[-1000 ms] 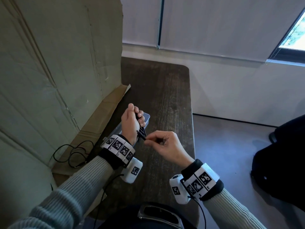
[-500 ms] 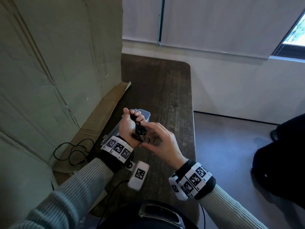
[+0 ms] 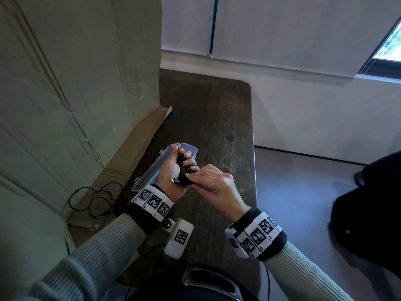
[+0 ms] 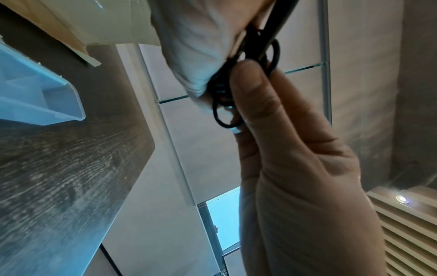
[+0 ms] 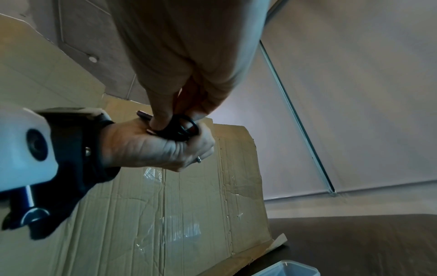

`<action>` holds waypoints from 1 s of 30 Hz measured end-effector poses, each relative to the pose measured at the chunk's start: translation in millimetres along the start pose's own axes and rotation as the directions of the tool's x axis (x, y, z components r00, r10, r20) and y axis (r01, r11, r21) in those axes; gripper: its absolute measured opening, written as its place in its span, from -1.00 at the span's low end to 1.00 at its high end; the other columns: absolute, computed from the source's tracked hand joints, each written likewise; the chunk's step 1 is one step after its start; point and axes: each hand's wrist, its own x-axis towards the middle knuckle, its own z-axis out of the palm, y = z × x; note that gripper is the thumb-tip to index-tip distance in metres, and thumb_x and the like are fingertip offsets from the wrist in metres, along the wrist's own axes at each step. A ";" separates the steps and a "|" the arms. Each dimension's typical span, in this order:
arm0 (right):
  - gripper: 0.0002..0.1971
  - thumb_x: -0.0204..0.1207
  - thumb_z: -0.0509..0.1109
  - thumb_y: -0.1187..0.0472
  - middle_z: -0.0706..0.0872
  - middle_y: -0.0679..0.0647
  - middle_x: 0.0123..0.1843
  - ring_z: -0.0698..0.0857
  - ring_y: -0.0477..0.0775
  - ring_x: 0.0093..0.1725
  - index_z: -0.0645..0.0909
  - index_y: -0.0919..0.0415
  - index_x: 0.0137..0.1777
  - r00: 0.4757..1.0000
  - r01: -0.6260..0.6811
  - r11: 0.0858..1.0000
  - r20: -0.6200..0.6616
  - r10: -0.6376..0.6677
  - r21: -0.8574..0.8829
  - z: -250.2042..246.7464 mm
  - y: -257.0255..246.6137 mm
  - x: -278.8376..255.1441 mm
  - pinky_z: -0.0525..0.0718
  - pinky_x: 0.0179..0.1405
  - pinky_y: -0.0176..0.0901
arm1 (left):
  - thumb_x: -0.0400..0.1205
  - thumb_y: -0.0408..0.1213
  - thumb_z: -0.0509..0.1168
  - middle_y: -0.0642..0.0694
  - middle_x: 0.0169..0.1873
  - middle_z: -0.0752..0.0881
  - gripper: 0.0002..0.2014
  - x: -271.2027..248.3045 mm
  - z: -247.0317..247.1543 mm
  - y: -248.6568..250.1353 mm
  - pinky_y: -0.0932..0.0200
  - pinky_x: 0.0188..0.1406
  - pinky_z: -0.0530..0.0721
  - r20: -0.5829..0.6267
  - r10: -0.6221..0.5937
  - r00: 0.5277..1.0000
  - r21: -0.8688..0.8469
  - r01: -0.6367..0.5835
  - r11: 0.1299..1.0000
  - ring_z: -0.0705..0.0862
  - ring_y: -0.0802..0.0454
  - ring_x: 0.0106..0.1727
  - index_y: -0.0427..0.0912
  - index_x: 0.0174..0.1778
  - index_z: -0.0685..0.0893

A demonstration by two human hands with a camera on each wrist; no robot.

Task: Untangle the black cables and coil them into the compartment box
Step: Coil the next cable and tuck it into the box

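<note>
Cable (image 3: pixel 181 178) coil gripped by both hands above table (image 3: pixel 227 135).

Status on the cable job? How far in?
Done: one black cable is mostly wound into a small coil. In hand: the left hand grips the coil while the right hand pinches its loose end. Left: the coil is not yet in the clear box behind the hands, and a second cable lies loose on the cardboard.

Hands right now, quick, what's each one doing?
Left hand: closed around the coiled thin black cable.
Right hand: pinching that same coil.
</note>
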 end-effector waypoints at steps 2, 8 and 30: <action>-0.76 0.48 0.52 0.37 0.81 0.18 0.00 0.75 0.06 -0.01 0.75 0.40 0.13 1.000 0.023 0.999 0.004 -0.023 -0.025 0.3 -2.8 -1.8 0.73 0.05 -0.08 | 0.73 0.11 -0.02 0.10 -0.54 0.52 -0.61 1.3 -1.0 1.9 0.38 -0.69 0.42 -0.020 -0.015 1.000 -0.013 0.014 1.000 0.40 0.25 -0.65 -0.04 -0.28 0.46; -0.88 0.44 0.56 0.39 0.80 0.13 -0.11 0.78 -0.05 -0.12 0.80 0.36 -0.04 0.988 -0.059 0.998 -0.143 0.061 0.020 -8.2 -12.3 -1.3 0.76 -0.13 -0.23 | 0.73 -0.02 0.06 0.07 -0.38 0.55 -0.72 -5.1 0.2 6.2 0.36 -0.60 0.45 -0.005 0.128 0.992 0.189 -0.124 0.974 0.37 0.23 -0.56 -0.10 -0.06 0.58; -0.81 0.34 0.39 0.42 0.56 0.01 -0.49 0.45 -0.16 -0.55 0.58 0.22 -0.45 0.791 -0.554 0.776 0.100 0.604 -0.302 6.2 -23.3 35.4 0.42 -0.57 -0.51 | 0.80 -0.18 -0.02 0.01 -0.46 0.55 -0.64 -9.7 -2.0 -8.6 0.17 -0.33 0.42 0.139 0.385 0.912 0.511 -0.399 0.761 0.43 0.15 -0.46 -0.23 -0.15 0.61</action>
